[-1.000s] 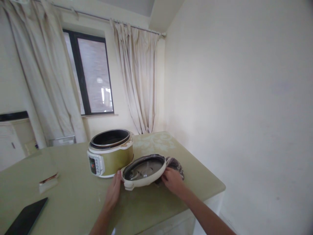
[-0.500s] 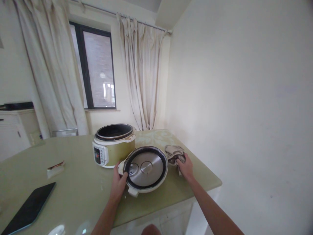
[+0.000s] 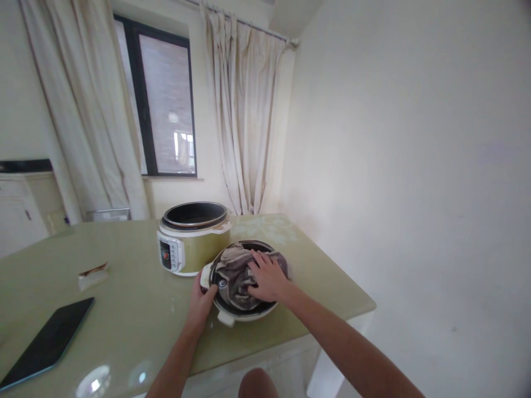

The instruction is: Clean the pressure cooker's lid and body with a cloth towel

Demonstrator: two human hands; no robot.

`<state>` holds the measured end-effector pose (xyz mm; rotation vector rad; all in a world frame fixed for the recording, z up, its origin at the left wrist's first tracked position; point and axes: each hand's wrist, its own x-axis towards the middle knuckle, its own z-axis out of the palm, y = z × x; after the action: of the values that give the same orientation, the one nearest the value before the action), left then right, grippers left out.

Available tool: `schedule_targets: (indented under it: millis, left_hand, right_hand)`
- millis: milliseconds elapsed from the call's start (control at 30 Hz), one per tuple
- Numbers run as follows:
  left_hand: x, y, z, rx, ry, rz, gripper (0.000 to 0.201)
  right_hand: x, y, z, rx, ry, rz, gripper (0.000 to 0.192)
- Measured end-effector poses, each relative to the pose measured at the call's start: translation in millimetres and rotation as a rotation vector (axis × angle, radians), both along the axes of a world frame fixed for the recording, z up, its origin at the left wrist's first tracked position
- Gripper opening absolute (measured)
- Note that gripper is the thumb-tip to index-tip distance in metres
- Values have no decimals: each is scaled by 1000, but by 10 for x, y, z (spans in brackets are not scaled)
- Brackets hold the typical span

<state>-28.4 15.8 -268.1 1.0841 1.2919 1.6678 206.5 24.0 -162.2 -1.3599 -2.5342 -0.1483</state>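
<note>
A pressure cooker lid is tipped up on the table with its metal inner side toward me. My left hand grips its white handle at the left edge, thumb over the rim. A crumpled grey-brown cloth covers most of the lid's inner face. My right hand holds the cloth against the lid, fingers somewhat spread and pressing into the folds. Just behind the lid, the green and white electric pressure cooker stands upright and uncovered, its dark inner pot showing.
The pale green glossy table has its right edge near a white wall. At the left lie a dark flat tablet-like slab and a small white packet. Curtains and a window are behind the table. My knee shows below its front edge.
My right hand has brought the cloth from the table at the lid's right onto the lid's inner face. My left hand keeps its hold on the handle. The view has tilted slightly.
</note>
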Motion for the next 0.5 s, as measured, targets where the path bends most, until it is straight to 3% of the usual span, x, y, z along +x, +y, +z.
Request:
schedule_targets:
  millis: [100, 233, 367, 500]
  left_hand:
    - [3, -32, 14, 51, 38, -14, 79]
    - [1, -33, -3, 114, 92, 10, 77]
    - [13, 15, -34, 129, 72, 51, 76]
    - [28, 63, -48, 54, -79, 36, 70]
  right_hand:
    - [-342, 254, -76, -18, 91, -58, 85]
    - [-488, 411, 51, -16, 109, -37, 81]
    - [-346, 238, 39, -16, 17, 114, 72]
    - [-226, -33, -51, -59, -15, 213, 59]
